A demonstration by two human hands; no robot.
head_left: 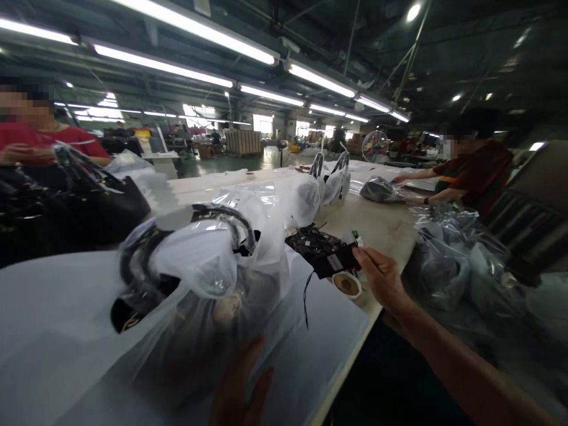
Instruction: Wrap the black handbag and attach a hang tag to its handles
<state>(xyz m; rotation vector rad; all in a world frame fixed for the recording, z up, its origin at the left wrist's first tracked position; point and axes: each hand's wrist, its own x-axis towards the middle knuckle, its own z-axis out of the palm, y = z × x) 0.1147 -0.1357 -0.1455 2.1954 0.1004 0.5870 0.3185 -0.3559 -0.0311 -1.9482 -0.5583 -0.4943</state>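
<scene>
My left hand [242, 384] rests flat against the near side of a handbag wrapped in clear plastic [199, 278], low in the view. The bag's black handles [231, 222] show through the wrap. My right hand [381, 278] reaches out over the table and pinches a black card tag [332, 260] from a stack of tags [313, 242]. A thin black string [305, 302] hangs from the tag. A small roll of tape [347, 285] lies just below that hand.
More wrapped bags [331, 177] stand farther along the long table [381, 228]. A person in red [44, 139] stands at the left behind black handbags [80, 207]. Another person [470, 171] works at the right. Crumpled plastic bags [461, 260] pile beside the table's right edge.
</scene>
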